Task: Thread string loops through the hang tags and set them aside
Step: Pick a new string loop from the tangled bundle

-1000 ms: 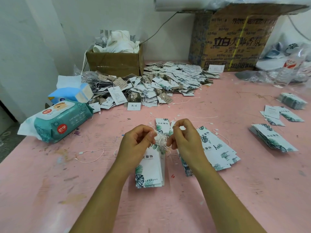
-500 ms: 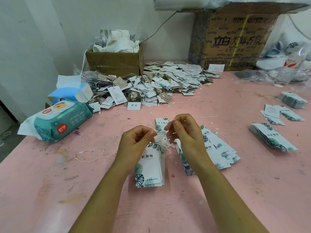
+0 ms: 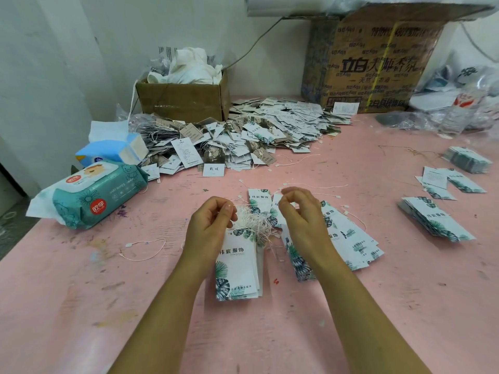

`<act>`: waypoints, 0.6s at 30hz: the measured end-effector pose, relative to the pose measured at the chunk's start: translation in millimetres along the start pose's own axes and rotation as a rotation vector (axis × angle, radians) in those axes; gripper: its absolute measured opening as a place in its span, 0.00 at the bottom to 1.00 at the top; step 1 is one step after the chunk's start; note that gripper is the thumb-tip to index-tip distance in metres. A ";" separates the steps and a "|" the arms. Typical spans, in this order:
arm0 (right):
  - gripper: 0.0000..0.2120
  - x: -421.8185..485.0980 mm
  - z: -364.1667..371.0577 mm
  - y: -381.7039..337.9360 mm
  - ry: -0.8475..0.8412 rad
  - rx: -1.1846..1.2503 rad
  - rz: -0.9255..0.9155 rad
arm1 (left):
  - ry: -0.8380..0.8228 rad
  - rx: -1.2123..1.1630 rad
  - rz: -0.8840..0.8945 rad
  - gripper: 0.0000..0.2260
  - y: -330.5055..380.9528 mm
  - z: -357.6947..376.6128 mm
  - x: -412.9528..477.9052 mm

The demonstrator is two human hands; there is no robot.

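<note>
hang tags (image 3: 237, 268) stacked at centre frame, long axis pointing toward the lower edge, top end gripped by left hand (image 3: 212, 225); string tangle (image 3: 255, 222) between both hands; right hand (image 3: 303, 211) just right of it, fingertips seemingly pinching string loop (image 3: 278, 194)

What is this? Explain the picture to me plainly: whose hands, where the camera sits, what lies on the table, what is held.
No machine here: a person works bare-handed, and one camera on their head looks down at the pink table. The left hand grips a stack of hang tags at its top, where white strings sit. The right hand seems to pinch one of those strings. Fanned tags lie beneath it, a heap of tags farther back, a pack of wipes to the left, cardboard boxes behind.
</note>
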State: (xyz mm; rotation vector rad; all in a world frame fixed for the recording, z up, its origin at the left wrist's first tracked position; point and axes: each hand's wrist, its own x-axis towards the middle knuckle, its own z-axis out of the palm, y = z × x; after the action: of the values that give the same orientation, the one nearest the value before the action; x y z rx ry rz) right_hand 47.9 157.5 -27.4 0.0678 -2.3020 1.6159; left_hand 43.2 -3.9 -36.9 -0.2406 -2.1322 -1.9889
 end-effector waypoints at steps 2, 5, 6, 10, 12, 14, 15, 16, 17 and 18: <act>0.08 0.4 -2.4 -1.8 -0.007 0.133 0.019 | 0.019 -0.009 -0.011 0.09 0.4 -0.6 0.5; 0.08 0.8 -6.5 -0.5 -0.043 0.076 0.020 | -0.002 -0.038 -0.014 0.07 1.9 -1.7 -0.1; 0.07 1.2 -7.0 0.5 -0.068 -0.019 0.003 | -0.021 -0.050 -0.011 0.06 2.9 -1.6 -0.6; 0.11 -2.2 -5.5 -2.5 -0.197 -0.076 -0.098 | -0.098 -0.064 0.008 0.04 7.2 -0.1 -2.5; 0.18 -5.0 -3.4 -3.9 -0.331 0.075 -0.107 | -0.103 -0.041 0.017 0.05 8.3 0.9 -2.7; 0.19 -6.5 0.7 -4.7 -0.407 0.132 -0.100 | -0.099 -0.024 0.018 0.05 9.7 0.9 -3.1; 0.18 -6.9 2.4 -4.4 -0.419 0.122 -0.106 | -0.099 -0.027 0.016 0.05 10.3 0.7 -3.1; 0.16 -6.6 3.6 -4.2 -0.417 0.117 -0.108 | -0.104 -0.028 0.014 0.06 10.7 0.3 -3.0; 0.14 -5.9 4.1 -3.7 -0.394 0.126 -0.099 | -0.116 -0.016 0.012 0.06 11.2 -0.6 -3.0; 0.13 -5.0 3.4 -3.9 -0.354 0.144 -0.076 | -0.135 0.009 0.009 0.05 11.6 -2.1 -2.8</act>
State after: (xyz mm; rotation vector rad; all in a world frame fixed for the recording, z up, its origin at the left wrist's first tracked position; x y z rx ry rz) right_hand 52.7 152.2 -26.4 0.5066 -2.3901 1.8511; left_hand 49.1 -5.1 -26.4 -0.3935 -2.2155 -2.0107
